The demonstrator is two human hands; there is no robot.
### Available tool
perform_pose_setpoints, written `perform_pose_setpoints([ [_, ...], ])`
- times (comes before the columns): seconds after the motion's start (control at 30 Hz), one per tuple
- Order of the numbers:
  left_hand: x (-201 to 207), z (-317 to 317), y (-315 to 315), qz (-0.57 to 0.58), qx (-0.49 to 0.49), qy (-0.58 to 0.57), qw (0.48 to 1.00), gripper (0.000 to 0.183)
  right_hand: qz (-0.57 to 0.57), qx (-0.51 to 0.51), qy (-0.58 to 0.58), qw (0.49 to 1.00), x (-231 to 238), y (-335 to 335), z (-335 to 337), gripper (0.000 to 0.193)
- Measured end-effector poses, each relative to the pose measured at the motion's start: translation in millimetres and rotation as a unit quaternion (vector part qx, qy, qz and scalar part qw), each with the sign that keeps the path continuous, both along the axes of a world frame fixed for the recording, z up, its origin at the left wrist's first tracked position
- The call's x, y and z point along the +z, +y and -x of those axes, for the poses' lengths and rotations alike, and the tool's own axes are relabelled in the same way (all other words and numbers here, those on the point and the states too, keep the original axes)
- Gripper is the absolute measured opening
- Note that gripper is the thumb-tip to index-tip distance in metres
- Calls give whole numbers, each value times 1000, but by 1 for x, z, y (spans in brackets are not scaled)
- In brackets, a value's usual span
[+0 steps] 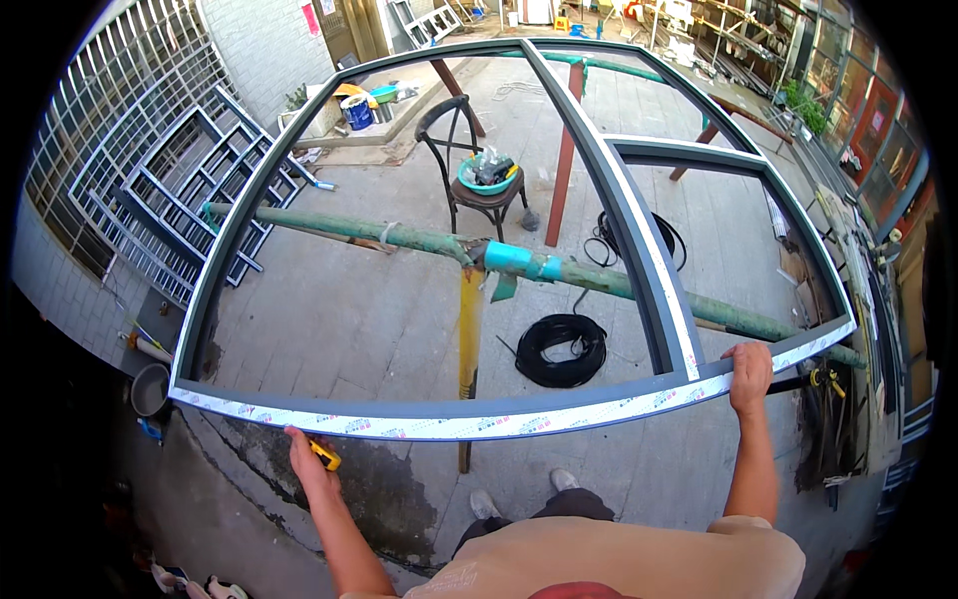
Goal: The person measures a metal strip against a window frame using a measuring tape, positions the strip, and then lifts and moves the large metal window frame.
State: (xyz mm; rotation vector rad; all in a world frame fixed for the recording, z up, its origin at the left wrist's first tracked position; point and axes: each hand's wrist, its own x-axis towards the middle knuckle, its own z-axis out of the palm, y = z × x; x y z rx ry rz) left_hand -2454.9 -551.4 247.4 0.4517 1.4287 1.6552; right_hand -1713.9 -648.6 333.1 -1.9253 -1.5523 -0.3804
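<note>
A large dark grey window frame [544, 414] with dividing bars lies flat in front of me, its near rail faced with white printed protective film. My right hand [750, 374] is closed over that near rail, right of where the long divider [649, 230] joins it. Below the rail's left part, my left hand [304, 459] is closed round a small yellow-and-black tool, apparently a tape measure [325, 455]. Its fingertips reach the rail's lower edge. Green pipes [409, 238] run crosswise under the frame, one wrapped with bright blue tape.
Through the frame I see a black coil of cable or strip [561, 349] on the paving and a chair [491, 200] bearing a turquoise basin [487, 172]. Stacked metal frames [190, 190] lean at the left wall. Rust-red posts [566, 160] stand beyond. Long material lies along the right side.
</note>
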Motion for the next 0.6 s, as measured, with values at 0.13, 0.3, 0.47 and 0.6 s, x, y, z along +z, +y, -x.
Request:
perform_pose_setpoints([
  [0.13,8,34,55,14,-16,11,1000,51,-29,-8,-18,999,-2,32,44,53],
  [0.3,1,66,110,21,-46,21,998,58,-31,-46,-9,998,-8,53,70,49],
  [0.47,-21,102,115,9,-54,-54,997,51,-22,-66,14,997,0,66,87,44],
  [0.6,-16,113,118,-1,-97,-94,991,52,56,-69,-4,996,18,63,93,44],
])
